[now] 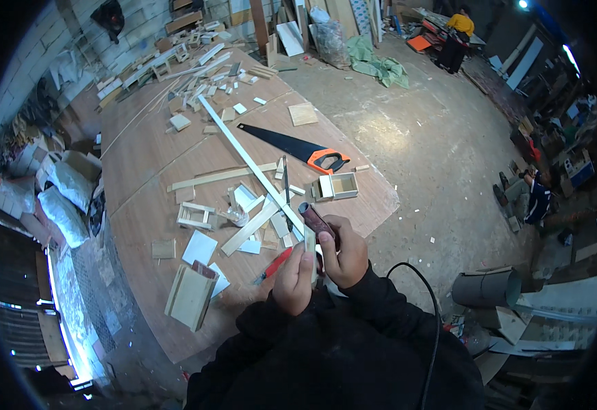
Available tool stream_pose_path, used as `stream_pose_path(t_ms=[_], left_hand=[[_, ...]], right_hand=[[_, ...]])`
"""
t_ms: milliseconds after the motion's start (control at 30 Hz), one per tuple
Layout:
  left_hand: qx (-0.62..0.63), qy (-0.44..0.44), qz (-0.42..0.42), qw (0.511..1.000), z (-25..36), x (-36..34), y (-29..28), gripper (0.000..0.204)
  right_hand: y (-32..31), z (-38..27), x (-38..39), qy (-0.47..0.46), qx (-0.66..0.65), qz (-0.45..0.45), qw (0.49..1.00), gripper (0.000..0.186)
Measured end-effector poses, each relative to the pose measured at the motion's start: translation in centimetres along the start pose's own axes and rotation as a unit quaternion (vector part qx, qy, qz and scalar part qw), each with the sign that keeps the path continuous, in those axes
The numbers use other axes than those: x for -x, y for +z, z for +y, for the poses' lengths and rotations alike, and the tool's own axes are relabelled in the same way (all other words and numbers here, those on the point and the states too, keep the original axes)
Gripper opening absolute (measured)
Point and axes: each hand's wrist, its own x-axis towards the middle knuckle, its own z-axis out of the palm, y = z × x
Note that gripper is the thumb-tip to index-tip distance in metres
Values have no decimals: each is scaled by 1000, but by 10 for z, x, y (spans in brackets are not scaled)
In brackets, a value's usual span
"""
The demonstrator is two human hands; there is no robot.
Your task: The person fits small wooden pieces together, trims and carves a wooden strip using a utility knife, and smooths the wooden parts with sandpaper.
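Observation:
My right hand [346, 254] is closed around a rolled piece of dark reddish-brown sandpaper [312, 216]. My left hand [292, 285] pinches a small, thin wooden piece [310, 239] upright against the roll. Both hands are close together above the table's near edge. Just left of them lies a red-handled tool [274, 264], partly hidden by my fingers. A long pale wooden strip [244, 156] runs from the far side towards my hands. Wooden offcuts [252, 225] lie under it. A small wooden box [343, 184] sits beyond my right hand.
On the brown tabletop [141, 198] are an orange-handled handsaw [288, 147], a small wooden frame [197, 216], a larger wooden box [188, 301] and piled scraps. A black cable [430, 287] curves at my right. A person in yellow [461, 24] and another person [536, 198] are farther off.

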Motion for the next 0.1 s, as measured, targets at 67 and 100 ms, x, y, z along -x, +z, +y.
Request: stream_pose_path(t_ms=[67, 100], left_hand=[[-166, 138, 23, 976, -16, -5, -3, 27], [-169, 143, 54, 974, -18, -4, -2, 28]], right_hand=[[-1, 1, 1, 12, -7, 7, 1000, 27], [-5, 4, 0, 8, 26, 3, 1000, 25]])
